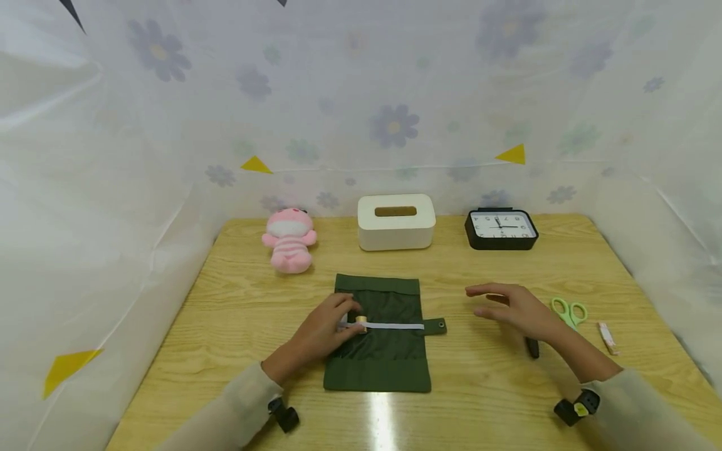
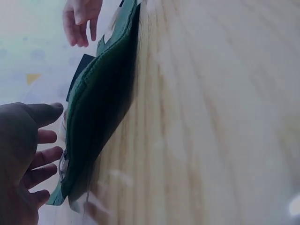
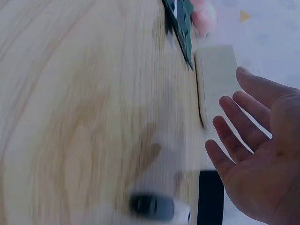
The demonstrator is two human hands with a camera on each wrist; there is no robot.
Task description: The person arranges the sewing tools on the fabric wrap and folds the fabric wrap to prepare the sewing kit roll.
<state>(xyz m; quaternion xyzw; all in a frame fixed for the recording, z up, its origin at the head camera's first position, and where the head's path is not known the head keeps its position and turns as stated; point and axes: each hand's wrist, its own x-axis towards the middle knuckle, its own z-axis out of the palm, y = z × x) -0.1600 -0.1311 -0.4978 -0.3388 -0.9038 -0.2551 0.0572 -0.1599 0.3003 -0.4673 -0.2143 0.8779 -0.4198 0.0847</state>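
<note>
A dark green cloth organizer (image 1: 378, 376) lies unfolded on the table, with a white strap (image 1: 395, 326) across its middle and a snap tab at its right. My left hand (image 1: 324, 329) is over its left half, thumb and fingertips around a small tan spool (image 1: 361, 321) at the strap. In the left wrist view, that hand (image 2: 23, 150) is beside the cloth's edge (image 2: 89, 108), fingers bent. My right hand (image 1: 519, 310) hovers right of the organizer, fingers spread and holding nothing; the right wrist view shows its palm (image 3: 276, 145).
A pink plush toy (image 1: 290, 241), a white tissue box (image 1: 396, 232) and a black clock (image 1: 502, 230) stand along the back. Green-handled scissors (image 1: 570, 313), a small pale-pink item (image 1: 608, 338) and a dark object (image 1: 532, 347) lie at the right.
</note>
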